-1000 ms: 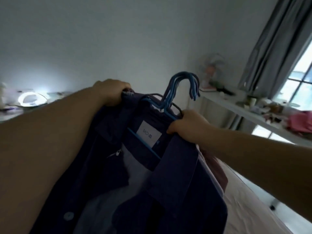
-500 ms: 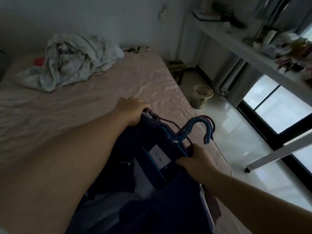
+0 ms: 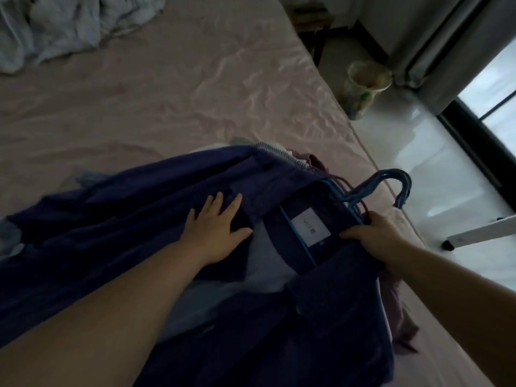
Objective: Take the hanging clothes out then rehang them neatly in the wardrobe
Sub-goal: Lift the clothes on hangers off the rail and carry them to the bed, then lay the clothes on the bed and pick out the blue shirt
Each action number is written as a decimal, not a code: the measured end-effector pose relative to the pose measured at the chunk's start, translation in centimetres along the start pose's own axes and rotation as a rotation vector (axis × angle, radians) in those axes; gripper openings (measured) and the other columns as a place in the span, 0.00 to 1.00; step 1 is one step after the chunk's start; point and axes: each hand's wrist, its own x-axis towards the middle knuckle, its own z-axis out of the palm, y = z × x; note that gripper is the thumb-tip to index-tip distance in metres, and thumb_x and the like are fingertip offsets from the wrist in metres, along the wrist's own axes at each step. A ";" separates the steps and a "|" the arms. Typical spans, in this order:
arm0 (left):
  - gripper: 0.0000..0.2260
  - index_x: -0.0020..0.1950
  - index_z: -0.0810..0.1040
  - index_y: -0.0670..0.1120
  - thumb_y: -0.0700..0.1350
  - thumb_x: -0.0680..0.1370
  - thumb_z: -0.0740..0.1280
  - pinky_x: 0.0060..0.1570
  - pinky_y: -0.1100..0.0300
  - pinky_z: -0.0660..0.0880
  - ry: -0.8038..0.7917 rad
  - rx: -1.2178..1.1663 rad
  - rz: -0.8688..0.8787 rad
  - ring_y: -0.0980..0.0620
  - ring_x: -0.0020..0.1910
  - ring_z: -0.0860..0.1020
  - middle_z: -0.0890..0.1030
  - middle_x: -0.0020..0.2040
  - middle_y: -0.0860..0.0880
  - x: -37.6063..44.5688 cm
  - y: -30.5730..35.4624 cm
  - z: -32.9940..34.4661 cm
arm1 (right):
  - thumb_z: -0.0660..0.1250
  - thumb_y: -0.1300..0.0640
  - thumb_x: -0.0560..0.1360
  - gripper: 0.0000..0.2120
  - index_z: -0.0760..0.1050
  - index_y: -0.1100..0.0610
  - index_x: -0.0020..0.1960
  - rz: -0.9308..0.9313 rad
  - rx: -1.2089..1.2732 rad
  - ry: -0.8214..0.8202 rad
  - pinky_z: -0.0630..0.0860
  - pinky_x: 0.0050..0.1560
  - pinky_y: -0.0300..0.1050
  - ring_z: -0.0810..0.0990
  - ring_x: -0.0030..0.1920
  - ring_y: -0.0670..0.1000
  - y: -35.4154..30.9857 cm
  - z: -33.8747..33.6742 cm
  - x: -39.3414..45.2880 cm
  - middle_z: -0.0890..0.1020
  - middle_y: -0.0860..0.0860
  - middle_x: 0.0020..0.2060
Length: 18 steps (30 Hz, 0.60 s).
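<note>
A bundle of clothes on blue hangers (image 3: 391, 188) lies on the pink bed (image 3: 173, 88), with a dark navy shirt (image 3: 117, 219) on top and a white label at its collar. Lighter and maroon garments peek out underneath. My left hand (image 3: 215, 233) rests flat, fingers spread, on the navy shirt's left shoulder. My right hand (image 3: 374, 238) grips the hangers just below their hooks, near the bed's right edge. The wardrobe is out of view.
A crumpled pale blanket (image 3: 55, 26) lies at the bed's far left. A small patterned bin (image 3: 363, 85) stands on the shiny floor beside the bed. Grey curtains (image 3: 446, 48) and a window are at right, with a white table leg (image 3: 480, 233) nearby.
The bundle came down from mid-air onto the bed. My left hand let go of the shirt's shoulder and now lies flat on it. My right hand keeps its grip on the hangers.
</note>
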 end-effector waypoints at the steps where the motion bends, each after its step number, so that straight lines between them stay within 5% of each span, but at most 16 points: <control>1: 0.33 0.74 0.35 0.60 0.66 0.76 0.50 0.74 0.45 0.40 -0.016 0.003 -0.031 0.49 0.77 0.38 0.35 0.77 0.49 -0.3 -0.6 1.3 | 0.72 0.55 0.68 0.24 0.70 0.61 0.60 0.028 0.019 -0.011 0.77 0.49 0.50 0.77 0.47 0.57 0.7 0.3 1.0 0.76 0.56 0.48; 6: 0.34 0.73 0.34 0.63 0.69 0.75 0.50 0.74 0.44 0.37 -0.029 -0.008 -0.077 0.49 0.76 0.34 0.31 0.76 0.49 0.0 -1.9 5.9 | 0.74 0.56 0.65 0.26 0.71 0.61 0.59 0.140 0.105 -0.042 0.77 0.54 0.54 0.78 0.49 0.60 4.0 2.4 4.6 0.78 0.59 0.50; 11: 0.34 0.73 0.35 0.64 0.70 0.74 0.50 0.73 0.43 0.37 -0.026 0.007 -0.105 0.48 0.76 0.35 0.32 0.76 0.49 2.0 -1.8 8.2 | 0.76 0.56 0.64 0.22 0.71 0.59 0.53 0.161 0.202 0.030 0.78 0.51 0.52 0.79 0.44 0.58 5.7 4.9 6.5 0.78 0.54 0.40; 15: 0.36 0.73 0.36 0.64 0.71 0.72 0.51 0.73 0.43 0.39 -0.089 0.018 -0.113 0.48 0.76 0.37 0.34 0.77 0.49 2.9 -2.0 7.8 | 0.76 0.47 0.60 0.33 0.72 0.60 0.59 0.110 0.049 0.162 0.78 0.52 0.51 0.78 0.50 0.59 5.6 5.5 6.3 0.78 0.57 0.53; 18: 0.35 0.73 0.38 0.64 0.69 0.73 0.54 0.74 0.42 0.41 -0.131 0.001 -0.117 0.48 0.77 0.38 0.35 0.77 0.48 2.4 -1.6 6.4 | 0.70 0.43 0.68 0.33 0.66 0.58 0.67 0.010 -0.059 0.249 0.71 0.59 0.51 0.71 0.62 0.59 5.2 5.2 3.8 0.69 0.57 0.64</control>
